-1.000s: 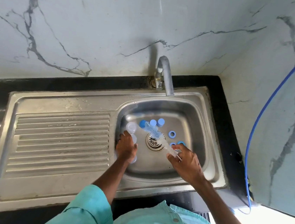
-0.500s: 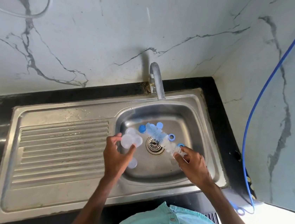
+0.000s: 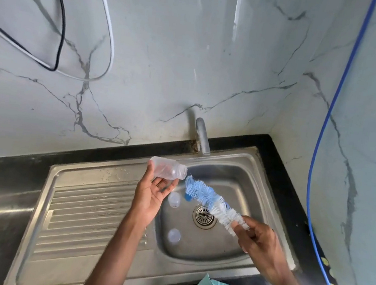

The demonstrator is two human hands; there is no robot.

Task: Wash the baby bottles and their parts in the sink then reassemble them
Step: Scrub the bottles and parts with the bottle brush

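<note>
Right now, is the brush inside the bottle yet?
Out. The bottle brush ends beside the open neck of the baby bottle.

Bottle (image 3: 167, 169) in left hand (image 3: 152, 197), brush (image 3: 210, 201) in right hand (image 3: 257, 244), above sink (image 3: 237, 176)

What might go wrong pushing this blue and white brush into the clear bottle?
The clear plastic baby bottle is held loosely in the left hand, so a push from the blue and white bristle brush may knock it into the steel sink. The right hand grips its far end, so the tip may wander.
</note>
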